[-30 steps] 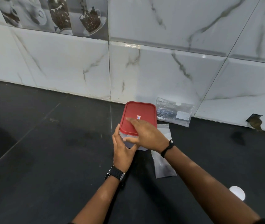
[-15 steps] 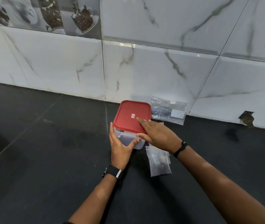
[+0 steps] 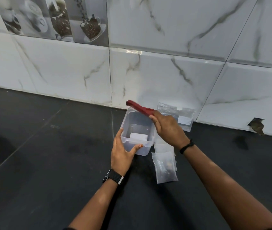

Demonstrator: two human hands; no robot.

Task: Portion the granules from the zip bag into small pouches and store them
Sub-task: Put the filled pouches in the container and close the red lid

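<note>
A clear plastic box (image 3: 142,151) stands on the black counter near the wall, uncovered, with a white patch showing at its bottom. My left hand (image 3: 122,154) grips its near left corner, thumb along the front wall. My right hand (image 3: 168,128) holds the red lid (image 3: 139,108) by its right edge, tilted up over the box's far right side. Small clear pouches (image 3: 165,168) with dark granules lie flat just right of the box. The larger zip bag (image 3: 180,116) leans against the wall behind my right hand, partly hidden.
The black counter (image 3: 49,163) meets a white marble-tiled wall (image 3: 165,77) close behind the box. A chipped hole (image 3: 257,127) sits low in the wall at the right. Coffee-themed picture tiles (image 3: 57,19) are at the upper left.
The red lid was shut on the box; my right hand has lifted it off, tilting it up on the right. My left hand kept its hold on the box.
</note>
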